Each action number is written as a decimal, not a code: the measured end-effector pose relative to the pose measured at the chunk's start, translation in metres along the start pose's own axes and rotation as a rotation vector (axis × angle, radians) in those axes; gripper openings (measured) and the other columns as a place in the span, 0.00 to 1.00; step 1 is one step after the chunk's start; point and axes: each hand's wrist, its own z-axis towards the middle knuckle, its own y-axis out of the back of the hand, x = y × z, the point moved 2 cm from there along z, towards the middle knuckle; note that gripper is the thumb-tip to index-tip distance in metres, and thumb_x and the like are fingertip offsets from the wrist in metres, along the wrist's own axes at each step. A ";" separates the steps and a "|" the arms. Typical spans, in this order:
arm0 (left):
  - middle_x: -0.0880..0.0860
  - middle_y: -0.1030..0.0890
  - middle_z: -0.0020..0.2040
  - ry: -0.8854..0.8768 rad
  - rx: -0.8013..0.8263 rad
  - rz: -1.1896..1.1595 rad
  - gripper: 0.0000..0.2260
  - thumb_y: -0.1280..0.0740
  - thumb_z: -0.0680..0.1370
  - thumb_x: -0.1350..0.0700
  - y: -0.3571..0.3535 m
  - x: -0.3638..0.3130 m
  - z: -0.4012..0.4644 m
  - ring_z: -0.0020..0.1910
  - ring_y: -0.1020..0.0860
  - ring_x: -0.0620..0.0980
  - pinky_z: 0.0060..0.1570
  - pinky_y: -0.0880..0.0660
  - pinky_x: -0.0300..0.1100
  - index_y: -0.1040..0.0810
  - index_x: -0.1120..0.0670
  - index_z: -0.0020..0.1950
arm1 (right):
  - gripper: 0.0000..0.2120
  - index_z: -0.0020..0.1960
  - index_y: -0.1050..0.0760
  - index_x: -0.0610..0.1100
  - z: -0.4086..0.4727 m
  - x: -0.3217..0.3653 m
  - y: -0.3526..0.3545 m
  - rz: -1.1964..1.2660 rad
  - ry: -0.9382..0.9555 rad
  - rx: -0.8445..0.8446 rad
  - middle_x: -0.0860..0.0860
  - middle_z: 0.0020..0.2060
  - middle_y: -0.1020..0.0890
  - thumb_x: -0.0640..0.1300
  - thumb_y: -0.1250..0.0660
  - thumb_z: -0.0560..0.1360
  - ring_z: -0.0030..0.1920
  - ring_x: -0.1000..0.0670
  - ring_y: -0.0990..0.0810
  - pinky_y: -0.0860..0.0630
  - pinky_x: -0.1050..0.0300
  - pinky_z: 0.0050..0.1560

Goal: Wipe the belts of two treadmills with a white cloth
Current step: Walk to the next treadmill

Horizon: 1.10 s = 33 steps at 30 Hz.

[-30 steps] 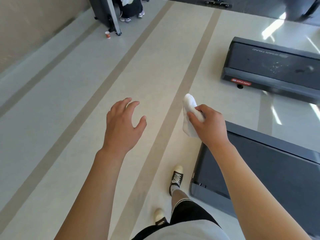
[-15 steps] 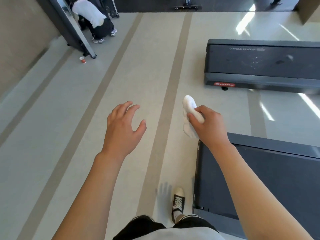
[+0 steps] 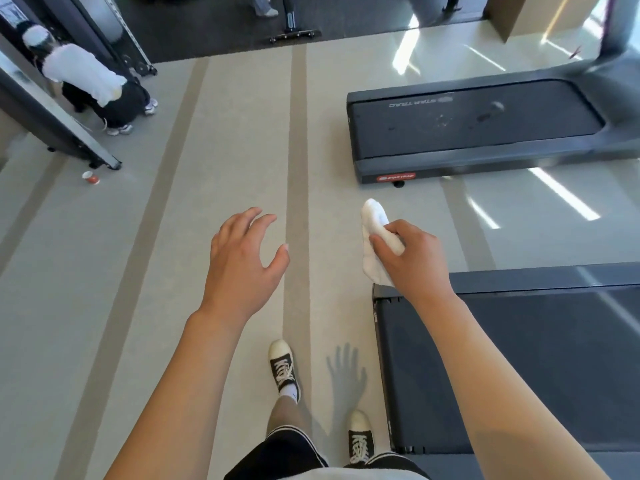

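The right hand (image 3: 414,259) grips a bunched white cloth (image 3: 375,233); the left hand (image 3: 242,261) hangs empty, fingers spread and relaxed. Directly below and right of the cloth hand lies the near treadmill's dark rubber belt (image 3: 519,368), its long axis running rightward. The far dark treadmill belt (image 3: 474,121) lies ahead, parallel. The right hand is nearer both, probably reaching down first.

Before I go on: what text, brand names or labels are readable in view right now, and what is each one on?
"STAR TRAC": pale lettering printed on the far treadmill's belt, seen upside down from here.
"STAR TRAC": white lettering on the red badge on that treadmill's side rail, small but legible.
Paper on the gym frame at top left: print too small to read.
Near treadmill, white cloth, paper cup: no readable text.
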 end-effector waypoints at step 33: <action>0.50 0.30 0.77 -0.268 0.156 -0.159 0.24 0.39 0.81 0.43 -0.055 0.115 0.468 0.77 0.35 0.53 0.77 0.36 0.55 0.27 0.49 0.75 | 0.09 0.48 0.22 0.54 0.371 0.088 -0.087 -0.143 -0.209 -0.294 0.57 0.38 0.19 0.58 0.35 0.77 0.39 0.53 0.21 0.21 0.50 0.40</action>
